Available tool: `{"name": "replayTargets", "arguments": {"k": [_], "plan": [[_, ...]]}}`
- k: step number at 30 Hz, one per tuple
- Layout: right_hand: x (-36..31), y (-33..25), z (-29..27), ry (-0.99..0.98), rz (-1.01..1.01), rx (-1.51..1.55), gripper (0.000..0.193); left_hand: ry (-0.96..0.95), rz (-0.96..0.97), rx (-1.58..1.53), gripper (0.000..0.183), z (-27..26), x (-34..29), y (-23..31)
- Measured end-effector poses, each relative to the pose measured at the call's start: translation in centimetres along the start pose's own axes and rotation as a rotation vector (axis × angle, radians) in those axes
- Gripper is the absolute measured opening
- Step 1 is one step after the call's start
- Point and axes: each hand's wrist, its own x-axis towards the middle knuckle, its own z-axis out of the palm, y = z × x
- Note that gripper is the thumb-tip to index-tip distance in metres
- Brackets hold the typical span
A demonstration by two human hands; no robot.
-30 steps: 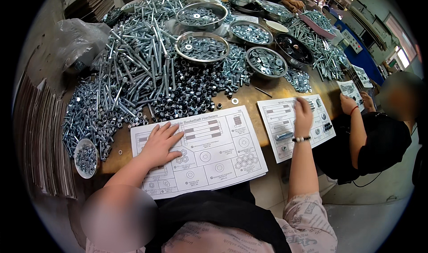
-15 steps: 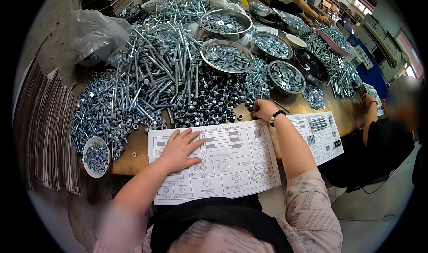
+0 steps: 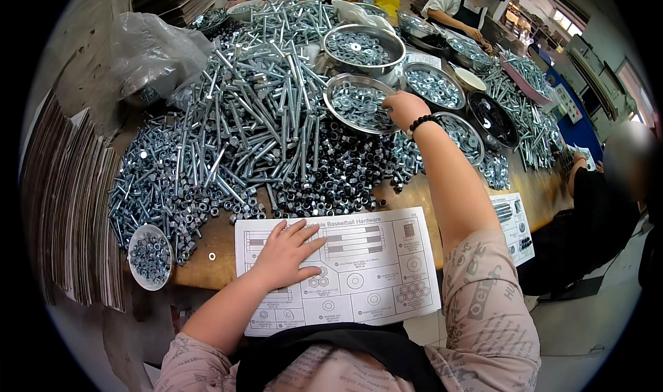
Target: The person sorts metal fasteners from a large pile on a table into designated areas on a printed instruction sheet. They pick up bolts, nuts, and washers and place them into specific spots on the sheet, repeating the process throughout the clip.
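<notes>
My left hand (image 3: 286, 257) lies flat with fingers spread on a white printed sheet (image 3: 356, 299) showing hardware drawings. My right hand (image 3: 406, 109), a black bead bracelet at its wrist, reaches over the right rim of a steel bowl (image 3: 340, 120). Flat silver washers (image 3: 356, 102) fill that bowl. The right fingers are bent together and their tips are down at the washers; what they hold, if anything, is hidden. Between the bowl and the sheet lies a heap of black-centred nuts (image 3: 338, 174). My right forearm partly covers another bowl of washers (image 3: 461, 135).
Long bolts (image 3: 255, 105) are heaped at the centre-left. A white bowl (image 3: 153, 287) of small nuts stands at the left table edge, near a lone washer (image 3: 212, 256). Cardboard stacks (image 3: 76, 212) stand left. Co-workers sit right (image 3: 580, 219) and across the table (image 3: 452, 8).
My right hand has moved away from me, from the table beside the dark nuts to the washer bowl. My left hand stays flat on the sheet. The view has shifted slightly.
</notes>
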Motion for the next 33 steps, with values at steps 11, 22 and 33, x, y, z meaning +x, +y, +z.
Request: {"name": "replayTargets", "arguments": {"k": [11, 22, 33], "plan": [[1.2, -1.6, -0.4, -0.007, 0.088, -0.131, 0.021, 0.001, 0.002, -0.031, 0.059, 0.0, 0.0, -0.2], [0.5, -0.1, -0.5, 0.162, 0.237, 0.718, 0.025, -0.009, -0.002, -0.013, 0.057, 0.0, -0.1, -0.2], [-16.1, -11.1, -0.6, -0.471, 0.268, 2.182, 0.019, 0.284, -0.130, -0.925, 0.068, -2.1, 0.7, 0.7]]}}
